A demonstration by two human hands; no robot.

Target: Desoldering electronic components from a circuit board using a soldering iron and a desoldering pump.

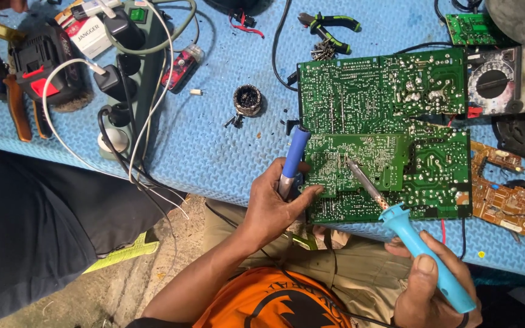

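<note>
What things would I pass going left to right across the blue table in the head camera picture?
Black and red power tool → power strip → small round tin → green circuit board → brown circuit board.

My left hand [274,203] is holding a pump tool [291,161] at the left edge of the near board [420,182], which is lying on the table mat [214,152] in front of me. My right hand [429,288] is sitting lower, to the right, holding a soldering iron [408,234] whose tip is reaching up and left onto that board. A bigger board [384,91] is lying just behind the near one. A small board [502,191] is lying to the right of it. A meter [493,82] is sitting at the far right. Pliers [329,30] are lying behind the bigger board. A small round pot [247,100] is sitting to the left of the boards, and a power strip [132,73] is lying further left.
</note>
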